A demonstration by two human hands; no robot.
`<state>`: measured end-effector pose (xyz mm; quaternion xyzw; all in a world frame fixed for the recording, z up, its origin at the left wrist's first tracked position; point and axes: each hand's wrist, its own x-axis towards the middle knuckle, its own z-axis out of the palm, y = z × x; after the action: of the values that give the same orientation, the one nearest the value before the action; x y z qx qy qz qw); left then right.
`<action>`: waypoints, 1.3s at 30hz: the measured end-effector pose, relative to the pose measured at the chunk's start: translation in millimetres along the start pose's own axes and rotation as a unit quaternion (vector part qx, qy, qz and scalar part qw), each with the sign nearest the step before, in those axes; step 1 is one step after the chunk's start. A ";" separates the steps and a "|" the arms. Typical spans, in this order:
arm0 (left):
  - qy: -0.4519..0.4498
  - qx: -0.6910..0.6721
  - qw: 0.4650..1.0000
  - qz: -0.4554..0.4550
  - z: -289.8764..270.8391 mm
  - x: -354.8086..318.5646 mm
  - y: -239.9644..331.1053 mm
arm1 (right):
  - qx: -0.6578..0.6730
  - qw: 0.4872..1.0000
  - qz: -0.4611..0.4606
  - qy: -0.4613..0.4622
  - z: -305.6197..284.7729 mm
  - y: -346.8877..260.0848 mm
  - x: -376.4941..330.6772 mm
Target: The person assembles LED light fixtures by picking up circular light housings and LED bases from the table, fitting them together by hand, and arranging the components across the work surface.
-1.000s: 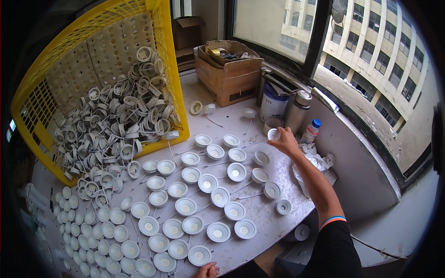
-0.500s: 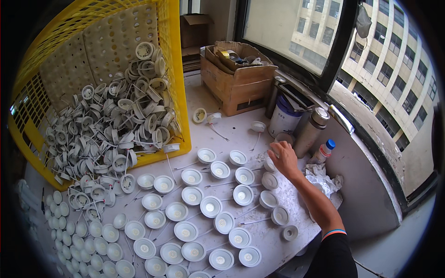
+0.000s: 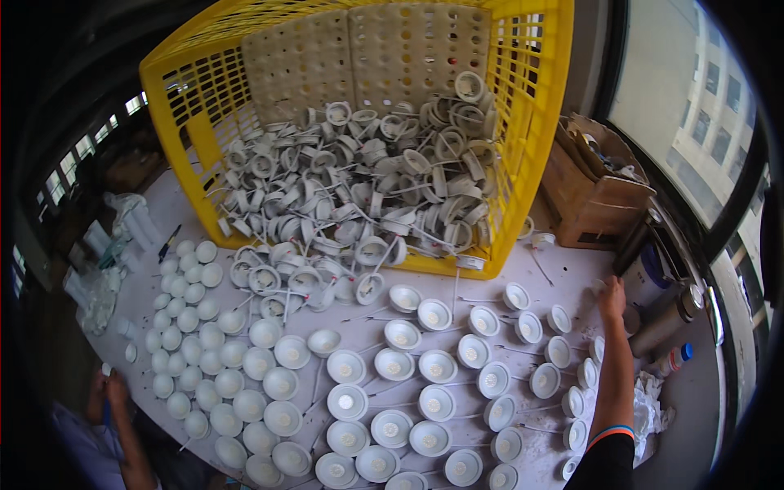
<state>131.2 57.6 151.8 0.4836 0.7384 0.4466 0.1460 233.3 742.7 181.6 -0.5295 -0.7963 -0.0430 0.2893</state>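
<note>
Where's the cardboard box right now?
In the head view the cardboard box sits at upper right on the white table, beside the tipped yellow crate, beyond the right hand.

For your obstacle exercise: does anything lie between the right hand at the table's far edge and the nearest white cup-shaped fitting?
Nothing visible does. The right hand rests on bare table, and the nearest fitting sits just left of it with only open tabletop between.
</note>
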 end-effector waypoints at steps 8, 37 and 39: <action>0.029 -0.021 0.999 0.037 -5.1 3.5 5.4 | 0.047 0.993 0.007 0.111 -91.5 -40.7 -8.4; 0.022 -0.280 0.954 -0.099 -150.5 -42.1 55.4 | 0.519 0.534 -0.054 -0.665 -309.9 -328.9 -414.2; -0.033 -0.324 0.937 -0.128 -152.6 -45.8 54.8 | 0.508 0.547 -0.079 -0.661 -305.2 -327.8 -415.5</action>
<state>86.7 -52.9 270.9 0.3258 0.6044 0.6228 0.3751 188.3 145.5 302.2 -0.1081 -0.6902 0.7081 -0.1025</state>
